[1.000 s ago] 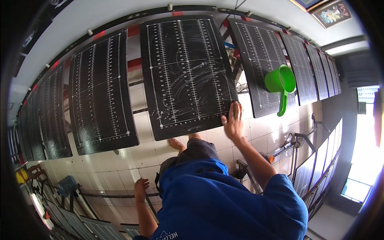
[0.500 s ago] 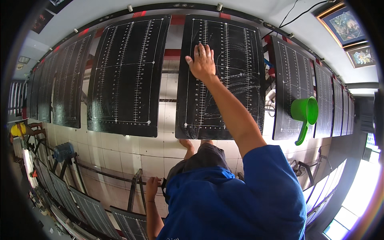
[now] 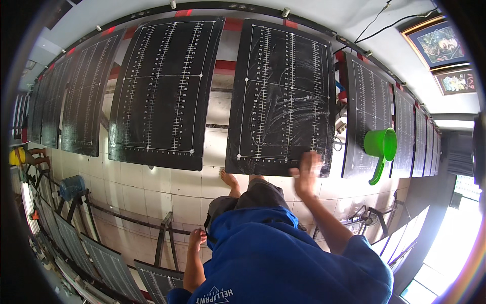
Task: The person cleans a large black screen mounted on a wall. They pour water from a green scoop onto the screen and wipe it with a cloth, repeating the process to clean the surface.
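My right hand (image 3: 306, 172) is blurred and spread flat, fingers apart, at the lower right edge of a black board (image 3: 283, 96) with white scale lines and wet smears. It holds nothing. Down by my side hangs my left hand (image 3: 196, 238), fingers loose and empty, close to a metal stand (image 3: 164, 235). My blue shirt (image 3: 273, 258) fills the lower middle of the view, and my bare foot (image 3: 230, 180) shows on the tiled floor below the board.
More black boards (image 3: 164, 86) stand in a row to the left and right. A green plastic scoop (image 3: 380, 147) hangs by the board on the right. A blue water jug (image 3: 72, 186) and racks with grey panels (image 3: 101, 258) sit lower left. Framed pictures (image 3: 439, 43) hang upper right.
My right hand has swept from the top of the smeared board down to its lower right edge. The left hand stays by my side.
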The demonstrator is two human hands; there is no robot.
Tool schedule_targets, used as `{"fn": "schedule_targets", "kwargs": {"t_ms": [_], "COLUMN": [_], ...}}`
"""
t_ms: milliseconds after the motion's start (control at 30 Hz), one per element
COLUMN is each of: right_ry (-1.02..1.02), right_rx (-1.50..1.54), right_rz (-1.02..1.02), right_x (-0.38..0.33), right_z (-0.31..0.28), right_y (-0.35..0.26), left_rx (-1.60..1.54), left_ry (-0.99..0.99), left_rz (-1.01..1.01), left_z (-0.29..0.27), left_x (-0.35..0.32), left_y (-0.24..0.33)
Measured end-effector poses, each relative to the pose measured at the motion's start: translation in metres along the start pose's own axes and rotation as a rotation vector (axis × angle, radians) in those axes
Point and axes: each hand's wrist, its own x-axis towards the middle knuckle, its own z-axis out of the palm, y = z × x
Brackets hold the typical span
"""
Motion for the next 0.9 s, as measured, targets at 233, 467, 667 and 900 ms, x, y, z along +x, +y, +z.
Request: {"fn": "schedule_targets", "kwargs": {"t_ms": [233,467,667,900], "right_ry": [-0.25,0.197,-0.04,-0.042], "right_rx": [0.371,0.005,0.153,-0.208], "right_rz": [-0.515,-0.207,-0.517,0.006], "right_x": [0.057,0.309,0.14,0.06], "right_z": [0.012,0.033,0.024,0.003], "right_y": [-0.199,-0.148,-0.195,0.036], "left_rx": [-0.039,0.086,0.24,-0.031], "left_ry": [0.162,0.116,0.068,0.093], "left_rz": [0.181,0.26,0.141,0.053], "left_z": [0.041,0.024,0.009,0.023], "left_x": [-0.029,-0.045,-0.019,-0.002], "left_y": [0.075,0.033,-0.013,0.015]}}
